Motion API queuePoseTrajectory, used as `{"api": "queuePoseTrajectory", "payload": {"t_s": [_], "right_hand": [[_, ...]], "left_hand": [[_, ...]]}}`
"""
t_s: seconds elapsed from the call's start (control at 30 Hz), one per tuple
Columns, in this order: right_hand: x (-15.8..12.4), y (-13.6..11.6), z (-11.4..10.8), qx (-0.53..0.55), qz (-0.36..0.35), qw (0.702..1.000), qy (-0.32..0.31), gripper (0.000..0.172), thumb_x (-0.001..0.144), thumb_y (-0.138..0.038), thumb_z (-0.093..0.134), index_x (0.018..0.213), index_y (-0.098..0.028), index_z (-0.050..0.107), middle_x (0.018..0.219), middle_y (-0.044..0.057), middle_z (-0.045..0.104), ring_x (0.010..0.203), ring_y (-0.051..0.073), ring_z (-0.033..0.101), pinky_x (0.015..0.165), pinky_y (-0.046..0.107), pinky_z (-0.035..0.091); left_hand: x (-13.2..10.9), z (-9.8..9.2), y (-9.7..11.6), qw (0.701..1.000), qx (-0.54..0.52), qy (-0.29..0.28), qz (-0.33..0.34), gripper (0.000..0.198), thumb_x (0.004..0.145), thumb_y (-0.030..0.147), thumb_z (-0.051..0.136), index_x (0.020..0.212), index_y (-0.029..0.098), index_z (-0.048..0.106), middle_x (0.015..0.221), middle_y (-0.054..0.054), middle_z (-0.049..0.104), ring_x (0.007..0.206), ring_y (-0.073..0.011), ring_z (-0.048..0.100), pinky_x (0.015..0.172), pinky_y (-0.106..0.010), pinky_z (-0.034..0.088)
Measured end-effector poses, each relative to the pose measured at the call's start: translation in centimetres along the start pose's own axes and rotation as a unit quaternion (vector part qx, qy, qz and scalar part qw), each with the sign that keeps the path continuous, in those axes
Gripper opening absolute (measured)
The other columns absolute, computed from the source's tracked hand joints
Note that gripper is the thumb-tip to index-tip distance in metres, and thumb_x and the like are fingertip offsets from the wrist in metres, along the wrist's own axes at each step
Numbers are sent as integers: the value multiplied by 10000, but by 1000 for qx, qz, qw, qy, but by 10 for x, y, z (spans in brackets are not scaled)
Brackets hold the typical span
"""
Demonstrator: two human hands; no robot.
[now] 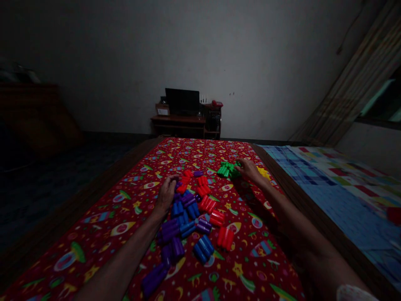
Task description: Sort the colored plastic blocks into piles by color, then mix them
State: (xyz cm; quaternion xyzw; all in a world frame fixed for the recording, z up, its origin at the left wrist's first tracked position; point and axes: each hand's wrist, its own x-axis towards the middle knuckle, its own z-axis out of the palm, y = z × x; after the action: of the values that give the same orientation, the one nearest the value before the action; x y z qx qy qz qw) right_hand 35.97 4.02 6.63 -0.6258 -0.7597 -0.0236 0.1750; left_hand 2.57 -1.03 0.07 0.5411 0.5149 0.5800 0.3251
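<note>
purple blocks [154, 279] | red patterned cloth [103, 234] | dark room, desk [178, 121] at wall

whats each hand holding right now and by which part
The right hand grips the near edge of the green blocks. The left hand rests on purple blocks; grip cannot be told.

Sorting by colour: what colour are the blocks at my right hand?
Green blocks, by the right hand; head view.
</note>
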Motion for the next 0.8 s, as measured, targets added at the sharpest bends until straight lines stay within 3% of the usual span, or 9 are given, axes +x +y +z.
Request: {"api": "queuePoseTrajectory", "payload": {"t_s": [0.1, 0.2, 0.37, 0.5, 0.6, 0.73, 0.8], "right_hand": [[27, 4, 5, 22, 27, 999, -20, 326, 885, -243, 510, 1149, -112, 648, 1098, 147, 696, 980, 225, 631, 784, 267, 441], [36, 6, 13, 37, 12, 998, -57, 295, 884, -261, 495, 1048, -112, 690, 988, 114, 720, 860, 196, 636, 717, 244, 424], [36, 4, 14, 56, 21, 998, -22, 453, 945, -357, 351, 879, -91, 711, 789, 93, 699, 722, 185, 611, 654, 252, 389], [47, -11, 16, 45, 17, 998, -42, 502, 971, -451, 326, 1101, -113, 673, 1064, 149, 700, 978, 237, 638, 818, 282, 430], [57, -25, 22, 11, 7, 995, -103, 605, 900, -612, 419, 1281, -172, 581, 1309, 168, 593, 1217, 283, 537, 973, 358, 404], [62, -35, 25, 11, 12, 978, -206, 690, 807, -700, 504, 1304, -226, 570, 1393, 138, 533, 1246, 298, 521, 973, 376, 429], [61, -34, 23, 20, -3, 974, -225, 666, 781, -679, 563, 1287, -247, 587, 1388, 110, 545, 1204, 277, 556, 932, 328, 456]], "left_hand": [[-1, -1, -1, 1000, -3, 0, -6, 360, 767, 460, 508, 993, 204, 622, 1049, -86, 676, 1006, -263, 617, 895, -436, 494], [-3, -1, 1, 1000, -1, -4, -20, 366, 773, 456, 505, 1012, 209, 629, 1085, -91, 668, 1023, -272, 611, 836, -427, 522], [-4, 0, 5, 1000, 5, 6, -22, 331, 760, 426, 523, 982, 215, 647, 1036, -86, 677, 1016, -277, 612, 817, -419, 530], [-4, -1, 4, 1000, 4, 2, -24, 346, 762, 445, 517, 988, 215, 643, 1056, -84, 672, 1008, -269, 614, 812, -405, 532], [-5, -1, 4, 1000, 4, -1, -28, 354, 767, 450, 510, 1000, 214, 637, 1078, -87, 668, 1005, -267, 615, 802, -401, 534], [-4, -1, 6, 1000, 12, 4, -13, 332, 752, 443, 515, 951, 208, 639, 1044, -87, 679, 996, -260, 617, 872, -413, 505], [-4, -1, 7, 1000, 16, 4, -11, 322, 743, 443, 520, 930, 210, 640, 1032, -86, 683, 988, -262, 616, 869, -412, 504]]}}
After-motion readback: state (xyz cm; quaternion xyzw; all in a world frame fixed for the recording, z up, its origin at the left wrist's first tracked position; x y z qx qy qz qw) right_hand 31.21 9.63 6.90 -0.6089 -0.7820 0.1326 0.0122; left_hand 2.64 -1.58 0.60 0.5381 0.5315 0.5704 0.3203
